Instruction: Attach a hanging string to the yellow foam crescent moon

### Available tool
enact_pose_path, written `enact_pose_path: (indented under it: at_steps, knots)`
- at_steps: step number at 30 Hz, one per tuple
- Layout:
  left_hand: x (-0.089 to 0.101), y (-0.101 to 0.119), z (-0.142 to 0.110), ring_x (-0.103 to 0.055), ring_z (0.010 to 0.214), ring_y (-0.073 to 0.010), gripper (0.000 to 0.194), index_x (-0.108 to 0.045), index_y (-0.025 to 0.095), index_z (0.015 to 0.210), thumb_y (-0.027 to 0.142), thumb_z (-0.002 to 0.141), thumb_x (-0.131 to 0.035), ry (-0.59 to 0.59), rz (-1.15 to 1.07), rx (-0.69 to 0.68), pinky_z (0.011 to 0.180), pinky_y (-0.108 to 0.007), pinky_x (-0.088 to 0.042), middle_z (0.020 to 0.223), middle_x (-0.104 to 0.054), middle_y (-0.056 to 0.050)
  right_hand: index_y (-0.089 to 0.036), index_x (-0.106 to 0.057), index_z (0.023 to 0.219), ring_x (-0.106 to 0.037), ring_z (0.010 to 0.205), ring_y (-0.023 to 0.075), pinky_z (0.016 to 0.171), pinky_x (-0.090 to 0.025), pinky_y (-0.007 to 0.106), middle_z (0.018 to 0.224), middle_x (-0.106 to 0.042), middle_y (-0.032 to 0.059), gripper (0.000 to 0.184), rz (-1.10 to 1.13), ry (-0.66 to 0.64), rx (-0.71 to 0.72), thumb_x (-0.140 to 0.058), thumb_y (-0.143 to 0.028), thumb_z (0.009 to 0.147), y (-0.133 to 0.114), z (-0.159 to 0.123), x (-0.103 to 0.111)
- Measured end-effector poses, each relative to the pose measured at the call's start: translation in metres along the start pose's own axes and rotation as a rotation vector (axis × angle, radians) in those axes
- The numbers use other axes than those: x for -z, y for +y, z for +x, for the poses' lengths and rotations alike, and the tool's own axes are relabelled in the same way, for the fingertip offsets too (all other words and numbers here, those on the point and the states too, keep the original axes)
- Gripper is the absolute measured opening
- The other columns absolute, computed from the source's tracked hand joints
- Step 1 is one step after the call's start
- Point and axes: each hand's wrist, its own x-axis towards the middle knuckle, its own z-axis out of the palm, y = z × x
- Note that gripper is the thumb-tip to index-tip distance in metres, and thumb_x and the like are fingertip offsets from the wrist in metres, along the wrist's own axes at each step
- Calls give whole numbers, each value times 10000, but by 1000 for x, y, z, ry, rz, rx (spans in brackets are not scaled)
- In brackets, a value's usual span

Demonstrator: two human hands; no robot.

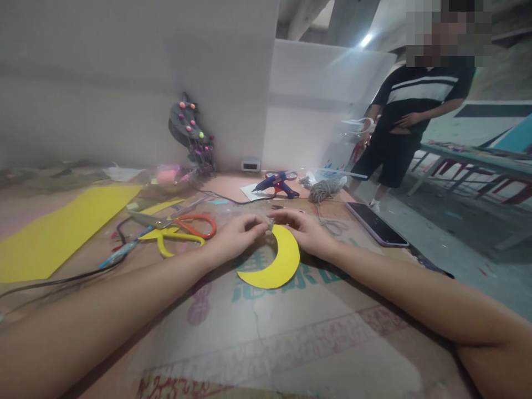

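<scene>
A yellow crescent moon cut-out is between my hands, above the table, with its upper tip at my fingers. My right hand curls round the upper outer edge of the crescent and grips it. The fingertips of my left hand are pinched together at that upper tip. A small grey bit shows there, too small to tell what it is. To the left of my left hand lie scissors with orange and yellow handles and a blue pen-like stick.
A blue glue gun with a lit red light stands behind my hands. Grey yarn, a phone and a yellow sheet lie around. A dark crescent decoration leans at the wall. A person stands at right.
</scene>
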Motion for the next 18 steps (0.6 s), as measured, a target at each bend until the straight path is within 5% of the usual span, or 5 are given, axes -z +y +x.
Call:
enact_pose_path:
  at_steps: [5,18]
  knots:
    - [1,0,0,-579,708,-160,347,-637,162,892,486,896,-510,-8,-1,-4,575,-234,-419,839,-686,-43,-167,-684,884,-638,762,157,670,-505,275,851,-708,41,185,-61,71,-69,-602,-330,855,-1,5,3]
    - [-2,-5,1,-530,588,-115,334,-661,180,891,479,902,-513,-67,-11,-30,537,-222,-389,770,-685,-6,-172,-661,835,-590,708,138,633,-458,259,785,-674,14,161,-119,83,-85,-595,-319,840,-1,7,1]
